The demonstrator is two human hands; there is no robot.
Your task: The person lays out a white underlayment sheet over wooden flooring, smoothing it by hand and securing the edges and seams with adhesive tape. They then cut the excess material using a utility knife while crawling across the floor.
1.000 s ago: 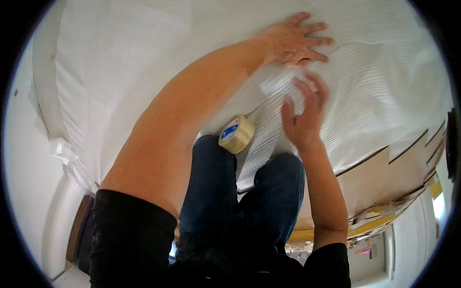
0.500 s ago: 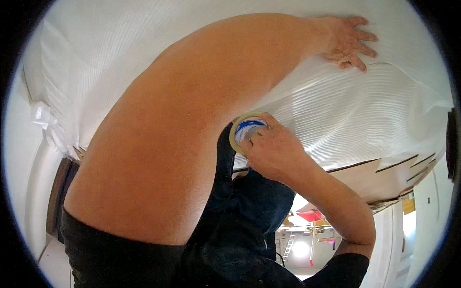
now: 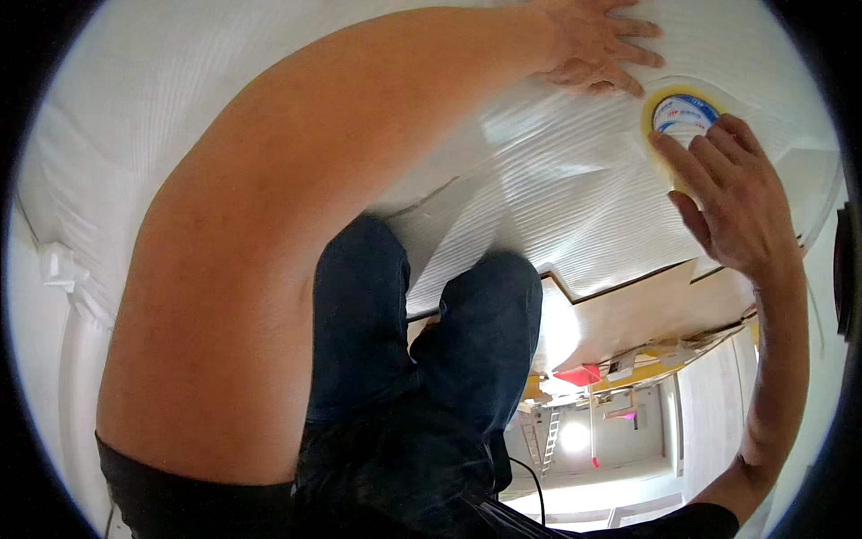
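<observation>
My left hand (image 3: 602, 45) lies flat with spread fingers on a thin, ribbed white sheet (image 3: 575, 207); my bare left arm arches across much of the view. To its lower right, my right hand (image 3: 741, 198) grips a roll of clear, yellowish packing tape (image 3: 684, 111) with a blue and white core. The roll is tipped so that its core faces up, close to the fingertips of my left hand. Whether a strip of tape runs off it, I cannot tell.
Wood-coloured floorboards (image 3: 646, 301) with stepped ends border the sheet. My knees in dark jeans (image 3: 485, 314) are at the sheet's near side. Behind me, a red object (image 3: 579, 375) and a ladder (image 3: 549, 436) show small. A crumpled white piece (image 3: 67, 269) sits by the left wall.
My right hand has carried the tape roll from beside my left arm up and right, near my left hand. In the view, my left hand sits slightly farther up and left; my knees show more.
</observation>
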